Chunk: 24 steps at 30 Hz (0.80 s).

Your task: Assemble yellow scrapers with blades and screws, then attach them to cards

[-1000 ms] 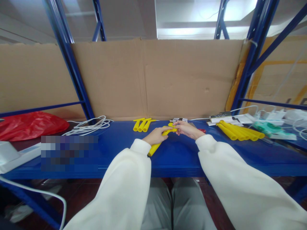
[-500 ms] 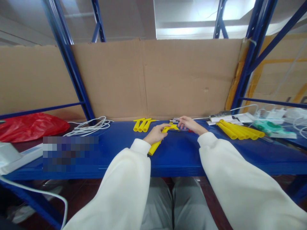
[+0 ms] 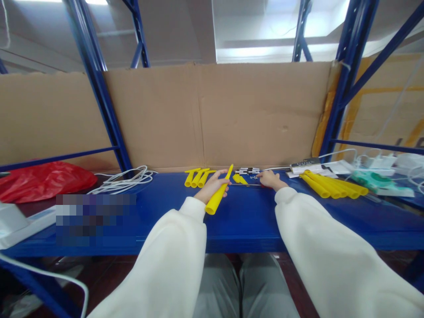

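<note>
A yellow hollow tapered handle (image 3: 217, 199) is in my left hand (image 3: 213, 186), fingers wrapped round it, its wide open end toward me and its narrow end pointing up and away. My right hand (image 3: 270, 180) rests low on the tabletop with its fingers closed over the red end of a thin-shafted screwdriver (image 3: 247, 184). Just left of those fingers are small yellow pieces (image 3: 240, 179). Behind them lies a row of short metal parts (image 3: 247, 171), with tiny bits (image 3: 253, 177) nearby that are too small to name.
Three yellow handles (image 3: 198, 178) lie left of centre, several more (image 3: 331, 185) on the right by a clipboard (image 3: 306, 166). White cable (image 3: 124, 180) and a red bag (image 3: 49, 181) are at left. Cardboard (image 3: 215, 115) and blue posts (image 3: 342, 88) bound the blue table (image 3: 165, 212).
My left hand has turned the yellow handle so its narrow end now points upward. My right hand has moved right and down, away from the handle, onto the screwdriver's red end.
</note>
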### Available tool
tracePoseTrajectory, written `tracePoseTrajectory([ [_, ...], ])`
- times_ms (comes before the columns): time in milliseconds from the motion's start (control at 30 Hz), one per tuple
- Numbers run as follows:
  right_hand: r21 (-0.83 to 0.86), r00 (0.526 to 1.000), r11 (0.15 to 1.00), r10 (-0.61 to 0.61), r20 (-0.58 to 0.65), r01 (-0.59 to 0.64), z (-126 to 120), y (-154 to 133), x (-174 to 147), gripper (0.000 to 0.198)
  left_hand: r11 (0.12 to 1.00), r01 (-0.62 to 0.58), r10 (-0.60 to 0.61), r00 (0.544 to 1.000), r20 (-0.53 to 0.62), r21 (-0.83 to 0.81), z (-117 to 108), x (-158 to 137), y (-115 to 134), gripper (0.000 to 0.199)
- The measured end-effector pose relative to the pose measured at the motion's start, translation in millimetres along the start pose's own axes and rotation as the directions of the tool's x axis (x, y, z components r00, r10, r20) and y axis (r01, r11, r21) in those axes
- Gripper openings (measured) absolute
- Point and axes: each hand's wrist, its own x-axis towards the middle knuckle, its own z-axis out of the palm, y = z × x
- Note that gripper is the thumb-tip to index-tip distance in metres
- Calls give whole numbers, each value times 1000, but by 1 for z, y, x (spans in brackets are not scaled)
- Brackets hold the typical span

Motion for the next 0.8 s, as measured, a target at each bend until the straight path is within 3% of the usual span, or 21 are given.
tracePoseTrajectory([
  [200, -57, 998, 997, 51, 31, -49, 2, -5, 7, 36, 995, 84, -82, 996, 35, -49, -5, 4, 0, 52],
  [600, -131, 999, 990, -43, 17, 45, -12, -21, -6, 31, 997, 75, -74, 993, 98, -13, -12, 11, -6, 52],
  [800, -100, 998, 995, 6, 69, 1, -17, -31, -12, 23, 993, 115, -110, 988, 112, -38, -10, 8, -4, 50],
])
